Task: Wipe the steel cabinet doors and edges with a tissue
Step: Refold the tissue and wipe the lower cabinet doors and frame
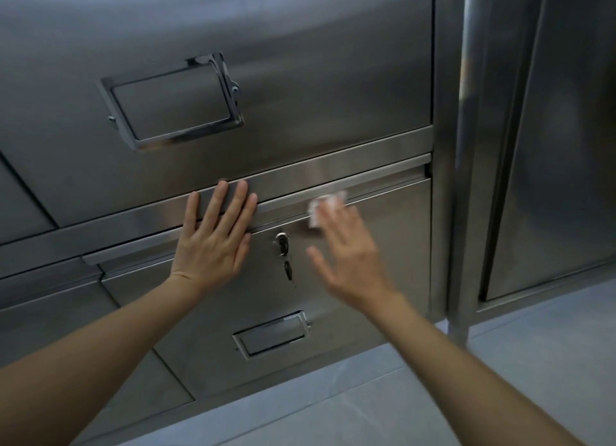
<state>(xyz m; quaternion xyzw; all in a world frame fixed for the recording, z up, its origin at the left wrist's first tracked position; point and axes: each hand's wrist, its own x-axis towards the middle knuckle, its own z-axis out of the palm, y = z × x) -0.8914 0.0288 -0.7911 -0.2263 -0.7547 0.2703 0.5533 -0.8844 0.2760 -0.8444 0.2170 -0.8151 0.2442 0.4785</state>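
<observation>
Steel cabinet (300, 79) fills most of the view, with a lower door (383, 245) under a horizontal edge strip (333, 172). The left hand (213, 242) lies flat on the door, fingers straight and released, the fingertips touching the strip. The right hand (350, 255) is blurred; its straight fingers press a white tissue (325, 209) against the top edge of the lower door, just below the strip. Between the two hands a lock (282, 242) holds a key, with a second key (288, 272) hanging under it. A recessed handle (273, 334) sits lower on the same door, a bigger one (173, 102) on the upper door. Grey floor (500, 362) shows below.
</observation>
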